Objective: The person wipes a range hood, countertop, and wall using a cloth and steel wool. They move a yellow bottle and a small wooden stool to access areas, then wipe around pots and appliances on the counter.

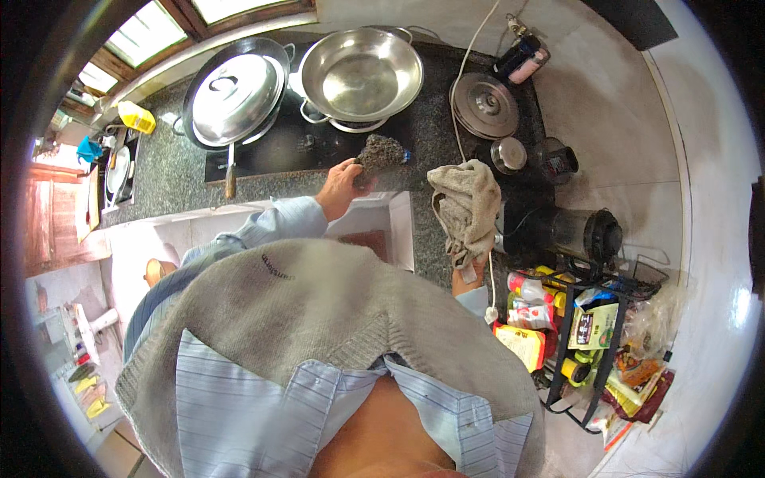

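My left hand [345,185] grips the end of a dark, frizzy scrubber [382,152] above the front edge of the black glass cooktop [308,143]. A small blue bit shows at the scrubber's far end. To the right, a crumpled grey-beige cloth [469,206] covers most of my right hand [475,269], which holds it over the granite counter [427,239]. The fingers under the cloth are hidden. Behind the scrubber stands a wide two-handled steel pan [361,74] with a shiny, bare inside. A wok beside it carries a domed steel lid [236,95].
Round metal lids [484,104] and a small metal container [508,155] stand at the back right. A white cord [459,119] crosses the counter. A blender-like appliance [580,233] and a black rack of condiments [568,346] line the right side. The wok's handle [230,179] juts past the cooktop.
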A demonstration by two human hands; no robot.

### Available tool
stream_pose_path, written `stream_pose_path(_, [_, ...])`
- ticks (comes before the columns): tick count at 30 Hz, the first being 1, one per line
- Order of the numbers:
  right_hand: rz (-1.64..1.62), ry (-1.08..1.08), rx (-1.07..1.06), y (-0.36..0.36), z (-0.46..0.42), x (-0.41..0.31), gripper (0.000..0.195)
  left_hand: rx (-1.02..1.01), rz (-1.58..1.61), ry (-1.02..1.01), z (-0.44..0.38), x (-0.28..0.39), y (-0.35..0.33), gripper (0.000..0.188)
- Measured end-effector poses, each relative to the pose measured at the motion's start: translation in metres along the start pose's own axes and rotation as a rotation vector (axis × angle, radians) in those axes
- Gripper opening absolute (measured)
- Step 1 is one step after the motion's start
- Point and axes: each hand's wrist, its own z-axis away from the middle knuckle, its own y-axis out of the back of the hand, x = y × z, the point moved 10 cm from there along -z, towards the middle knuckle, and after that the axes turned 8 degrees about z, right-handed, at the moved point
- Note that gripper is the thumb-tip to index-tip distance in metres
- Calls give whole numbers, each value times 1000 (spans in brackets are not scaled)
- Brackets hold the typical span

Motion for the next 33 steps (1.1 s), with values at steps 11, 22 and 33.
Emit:
stream_pose_path(11, [-101, -23, 27, 37, -32, 16, 48, -63, -7, -38, -4, 1, -7, 15])
stream_pose_path(22, [787, 168, 21, 11, -99, -16, 58, -73, 43, 14, -19, -18, -18, 26])
stream_pose_path(33, [86, -44, -133, -55, -63, 39, 33, -149, -133, 233, -11, -83, -77, 41])
